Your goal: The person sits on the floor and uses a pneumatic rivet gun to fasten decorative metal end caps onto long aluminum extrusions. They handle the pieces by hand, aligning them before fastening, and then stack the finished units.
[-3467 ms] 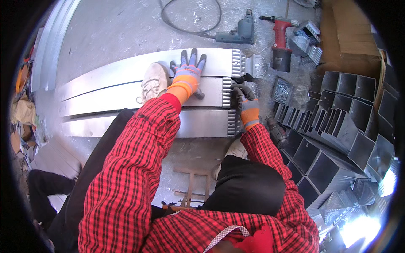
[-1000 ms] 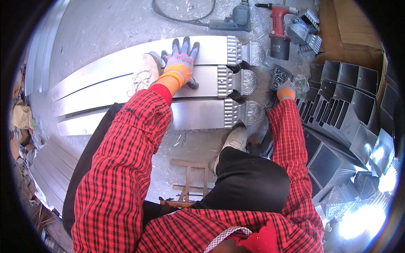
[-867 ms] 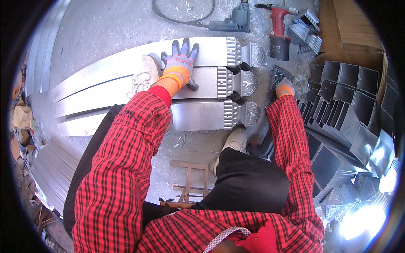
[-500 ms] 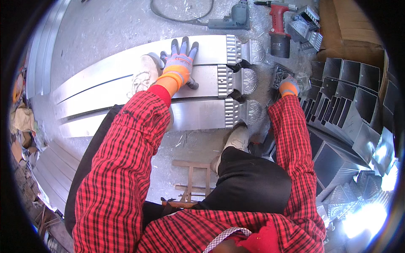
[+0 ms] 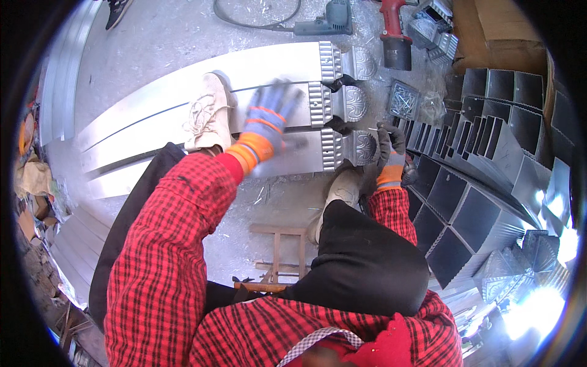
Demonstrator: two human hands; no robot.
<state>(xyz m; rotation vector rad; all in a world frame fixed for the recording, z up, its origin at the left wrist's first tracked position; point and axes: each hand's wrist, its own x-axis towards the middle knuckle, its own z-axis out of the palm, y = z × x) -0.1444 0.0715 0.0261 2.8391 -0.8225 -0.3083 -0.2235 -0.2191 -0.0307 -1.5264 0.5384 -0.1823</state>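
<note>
Three long silvery metal panels lie side by side on the floor, among them the far panel (image 5: 257, 64), the middle panel (image 5: 247, 98) and the near panel (image 5: 306, 153). Each ends at the right in a ribbed collar and an embossed rounded piece. Over the middle and near panels is my left hand (image 5: 266, 125), gloved and motion-blurred, fingers spread and holding nothing. My right hand (image 5: 390, 156), also gloved, is beside the near panel's embossed end. Between its thumb and fingers it pinches a thin metal rivet (image 5: 372, 129). A small square tray (image 5: 403, 100) of similar rivets sits just beyond it.
Stacks of dark square metal tubes (image 5: 455, 196) crowd the right side. A grey corded drill (image 5: 330, 18) and a red cordless tool (image 5: 394, 37) lie at the far side. My shoe (image 5: 211, 113) rests on the panels. A wooden frame (image 5: 278, 244) stands near my leg.
My right hand has come back from the tray toward me, now with a rivet in its fingers. My left hand has lifted off the panels and moved nearer. A foot shows at the far left.
</note>
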